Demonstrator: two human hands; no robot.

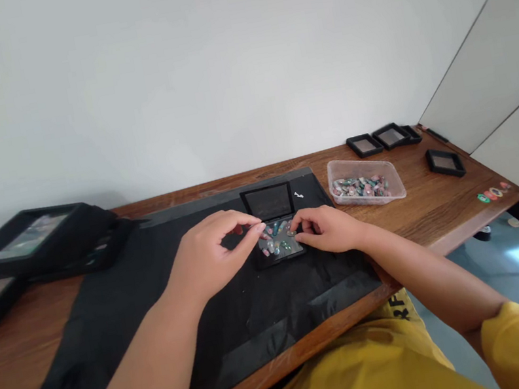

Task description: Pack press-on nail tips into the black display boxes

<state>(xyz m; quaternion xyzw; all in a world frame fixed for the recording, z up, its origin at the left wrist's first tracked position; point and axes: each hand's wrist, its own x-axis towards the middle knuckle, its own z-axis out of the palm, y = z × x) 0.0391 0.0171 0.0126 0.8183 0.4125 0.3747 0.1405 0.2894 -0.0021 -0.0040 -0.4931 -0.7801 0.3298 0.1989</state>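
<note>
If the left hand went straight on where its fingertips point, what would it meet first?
Probably the small shiny pieces in the open black case, then the right hand; the height of the left hand is unclear.

Over the black mat (152, 265), passage is free between the left hand (211, 249) and the stacked black cases (22, 261). The raised lid (269, 203) obstructs the display case's (284, 258) wall side; rightward stands a plastic tub (365, 200).

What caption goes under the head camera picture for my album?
Left hand and right hand meet at an open black case of shiny pieces, a clear tub nearby.
</note>
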